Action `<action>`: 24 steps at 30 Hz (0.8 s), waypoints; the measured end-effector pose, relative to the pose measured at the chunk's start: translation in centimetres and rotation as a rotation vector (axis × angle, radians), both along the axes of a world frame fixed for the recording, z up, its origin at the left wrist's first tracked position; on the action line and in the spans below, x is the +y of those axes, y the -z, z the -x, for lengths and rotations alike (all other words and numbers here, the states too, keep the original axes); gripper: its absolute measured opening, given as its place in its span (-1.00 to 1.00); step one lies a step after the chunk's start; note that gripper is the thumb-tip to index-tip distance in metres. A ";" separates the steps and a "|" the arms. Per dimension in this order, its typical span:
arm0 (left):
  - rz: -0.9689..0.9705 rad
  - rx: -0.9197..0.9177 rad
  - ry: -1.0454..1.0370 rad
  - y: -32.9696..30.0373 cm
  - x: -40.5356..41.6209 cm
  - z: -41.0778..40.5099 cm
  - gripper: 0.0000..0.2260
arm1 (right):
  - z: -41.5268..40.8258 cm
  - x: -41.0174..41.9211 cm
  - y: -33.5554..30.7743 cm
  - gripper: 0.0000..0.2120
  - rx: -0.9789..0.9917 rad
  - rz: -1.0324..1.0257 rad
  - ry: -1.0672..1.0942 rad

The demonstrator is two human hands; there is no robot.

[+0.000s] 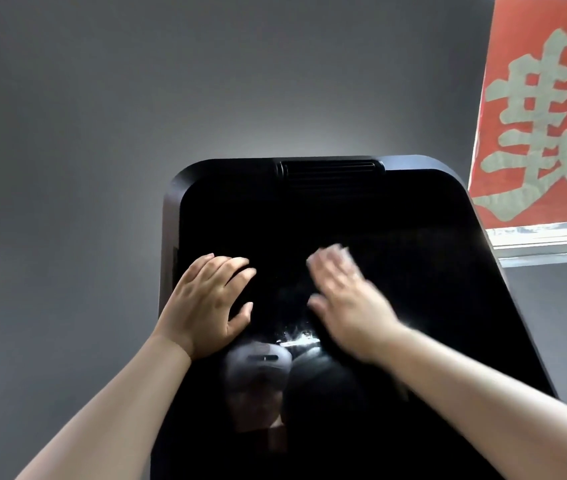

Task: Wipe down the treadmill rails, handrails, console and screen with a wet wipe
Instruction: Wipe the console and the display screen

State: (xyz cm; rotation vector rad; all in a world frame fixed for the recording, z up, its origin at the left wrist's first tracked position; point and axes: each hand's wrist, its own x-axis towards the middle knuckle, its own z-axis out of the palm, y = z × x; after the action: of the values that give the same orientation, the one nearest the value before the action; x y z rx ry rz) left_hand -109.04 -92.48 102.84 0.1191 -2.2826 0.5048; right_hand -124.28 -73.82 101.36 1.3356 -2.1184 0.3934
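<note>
Right hand (348,299) flat, fingers together pressing wipe (335,252) mid-screen (413,306); left hand (211,299) splayed near left edge, risks fresh smudges.

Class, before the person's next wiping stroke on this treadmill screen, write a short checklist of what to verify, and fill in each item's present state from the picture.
1. Wet wipe under the right hand: ok, a pale edge shows past the fingertips.
2. Right hand flat on the screen: ok, though blurred.
3. Left hand bracing the screen near its left edge: ok, fingers spread on the glass.
4. Wet streak between the hands wiped away: not ok.
5. Upper screen and vent wiped: cannot tell.
6. Rails, handrails wiped: cannot tell, out of view.
</note>
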 end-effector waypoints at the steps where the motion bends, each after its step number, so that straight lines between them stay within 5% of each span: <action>1: -0.001 -0.007 -0.001 0.0 0.0 0.0 -0.56 | -1.2 0.5 1.3 -0.32 0.132 -0.093 -0.099; 4: -0.001 -0.028 -0.009 -0.1 0.1 -0.1 -0.56 | 1.5 3.1 -0.4 -0.42 0.312 -0.201 -0.038; 7: -0.008 -0.024 -0.010 0.0 0.1 -0.1 -0.57 | 6.2 4.7 -4.7 -0.44 -0.039 -0.007 0.302; 9: -0.015 -0.018 -0.002 -0.1 0.0 -0.1 -0.57 | 5.9 3.3 -4.4 -0.44 -0.208 0.107 0.345; 11: -0.015 -0.013 0.002 -0.1 0.0 0.0 -0.57 | 2.4 1.4 -1.1 -0.37 -0.099 0.120 0.185; 14: -0.010 -0.015 0.000 -0.2 0.0 0.0 -0.57 | -4.2 1.6 5.0 -0.37 0.200 -0.122 -0.165; 17: -0.014 -0.032 -0.006 0.0 0.1 -0.1 -0.56 | -2.2 4.0 3.8 -0.44 0.365 -0.285 -0.178; 21: -0.014 -0.022 -0.004 0.0 0.1 -0.1 -0.56 | 4.8 4.3 -3.2 -0.47 0.047 0.049 0.248; 24: -0.013 -0.007 0.002 -0.1 0.1 -0.1 -0.57 | 3.6 1.8 -3.0 -0.43 -0.218 0.139 0.269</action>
State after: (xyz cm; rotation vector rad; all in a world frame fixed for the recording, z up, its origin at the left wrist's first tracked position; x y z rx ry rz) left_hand -108.99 -92.43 102.94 0.1217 -2.2928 0.4900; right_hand -127.91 -72.00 104.35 0.9492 -2.3626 0.5826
